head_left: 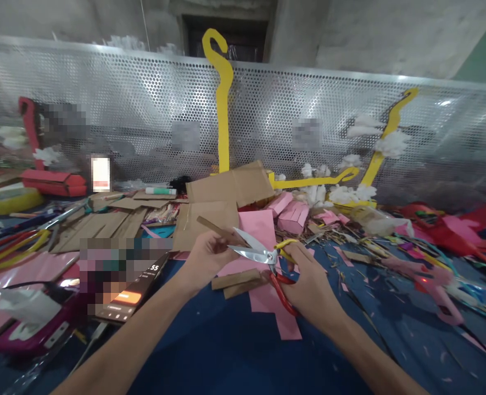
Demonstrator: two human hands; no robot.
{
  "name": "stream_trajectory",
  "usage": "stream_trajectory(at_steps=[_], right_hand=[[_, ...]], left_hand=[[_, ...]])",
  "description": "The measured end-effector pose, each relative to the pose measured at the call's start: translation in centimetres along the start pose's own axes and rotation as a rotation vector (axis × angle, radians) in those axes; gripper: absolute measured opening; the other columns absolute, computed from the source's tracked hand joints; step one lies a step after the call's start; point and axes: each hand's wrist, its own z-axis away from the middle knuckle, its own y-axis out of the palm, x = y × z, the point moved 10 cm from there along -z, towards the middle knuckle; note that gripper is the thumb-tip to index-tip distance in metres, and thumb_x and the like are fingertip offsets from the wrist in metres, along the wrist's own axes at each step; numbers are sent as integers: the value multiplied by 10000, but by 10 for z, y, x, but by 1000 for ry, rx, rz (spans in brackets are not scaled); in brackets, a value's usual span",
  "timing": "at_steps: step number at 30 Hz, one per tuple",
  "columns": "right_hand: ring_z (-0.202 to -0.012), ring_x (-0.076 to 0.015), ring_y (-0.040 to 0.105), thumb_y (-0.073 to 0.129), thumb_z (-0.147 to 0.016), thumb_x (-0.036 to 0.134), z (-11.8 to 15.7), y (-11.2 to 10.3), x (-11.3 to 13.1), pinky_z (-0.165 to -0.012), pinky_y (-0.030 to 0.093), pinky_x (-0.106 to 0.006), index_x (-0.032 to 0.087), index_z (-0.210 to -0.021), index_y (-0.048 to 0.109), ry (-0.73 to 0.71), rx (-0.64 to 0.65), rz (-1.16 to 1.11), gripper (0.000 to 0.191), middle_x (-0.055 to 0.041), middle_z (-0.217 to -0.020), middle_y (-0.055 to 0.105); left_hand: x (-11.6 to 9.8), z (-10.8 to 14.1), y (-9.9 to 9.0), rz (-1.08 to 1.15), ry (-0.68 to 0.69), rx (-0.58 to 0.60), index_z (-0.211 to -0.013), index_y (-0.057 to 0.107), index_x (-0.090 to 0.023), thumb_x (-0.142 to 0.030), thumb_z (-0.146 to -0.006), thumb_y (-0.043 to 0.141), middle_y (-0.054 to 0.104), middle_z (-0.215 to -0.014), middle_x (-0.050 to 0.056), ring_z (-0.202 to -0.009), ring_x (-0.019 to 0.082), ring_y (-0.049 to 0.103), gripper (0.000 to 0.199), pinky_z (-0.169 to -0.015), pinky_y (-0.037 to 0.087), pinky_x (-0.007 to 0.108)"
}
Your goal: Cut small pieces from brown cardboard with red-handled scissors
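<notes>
My left hand (207,253) pinches a narrow brown cardboard strip (214,227) that slants up to the left. Fingers of my right hand (311,280) are wrapped round the handles of a pair of scissors (269,257), one handle yellow and one red. The blades are spread apart, and the strip's right end lies between or against them; exactly which I cannot tell. Below the blades, more cardboard pieces (236,282) rest on pink paper (263,299). A larger cardboard sheet (205,215) lies just behind my left hand.
Yellow hook-shaped pieces (223,109) stand against a perforated metal panel (144,104). A pink glue gun (436,285) with a cord lies at right among paper scraps. To the left are a phone (133,291), yellow tape (10,201) and a red box-like piece (53,182).
</notes>
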Motion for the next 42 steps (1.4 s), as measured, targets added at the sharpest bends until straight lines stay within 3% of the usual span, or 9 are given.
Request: stream_trajectory(at_steps=[7, 17, 25, 32, 37, 42], right_hand=[[-823, -234, 562, 708, -769, 246, 1, 2, -1, -684, 440, -314, 200, -1056, 592, -10, 2, 1, 312, -80, -971, 602], [-827, -229, 561, 684, -753, 161, 0, 1, 2, -690, 437, -308, 213, -974, 577, -41, 5, 5, 251, -63, -941, 600], [-839, -224, 583, 718, -761, 225, -1, 1, -1, -701, 441, -297, 215, -887, 569, -14, 23, -20, 196, -62, -947, 627], [-737, -197, 600, 724, -769, 272, 0, 4, -13, -657, 443, -275, 221, -823, 564, 29, 28, -24, 177, -27, -831, 658], [-847, -236, 617, 757, -747, 303, 0, 0, -13, -740, 469, -314, 224, -884, 582, 30, -15, -8, 236, -51, -925, 673], [-958, -262, 606, 748, -714, 198, -3, -3, -7, -807, 484, -347, 216, -945, 585, -15, -33, -35, 284, -79, -1011, 644]], left_hand=[[4, 0, 0, -13, -17, 8, -828, 740, -150, -184, -826, 718, 721, -892, 46, -812, 145, 655, 41, -800, 521, 282], [9, 0, -4, -31, 1, -7, -839, 759, -156, -142, -781, 713, 722, -881, 45, -837, 157, 670, 75, -795, 531, 277], [4, 1, -1, -35, -16, -25, -784, 754, -148, -135, -760, 724, 736, -834, 43, -804, 158, 677, 40, -774, 532, 268], [7, 3, 8, 71, -54, 26, -855, 743, -158, -181, -808, 737, 759, -833, 30, -789, 145, 690, 53, -763, 536, 255], [6, 2, 9, 97, -58, 42, -907, 743, -157, -202, -823, 736, 773, -886, 40, -835, 153, 705, 96, -786, 543, 255], [5, 2, 3, 41, -34, 1, -932, 729, -157, -172, -832, 702, 771, -934, 55, -859, 168, 706, 104, -814, 547, 287]])
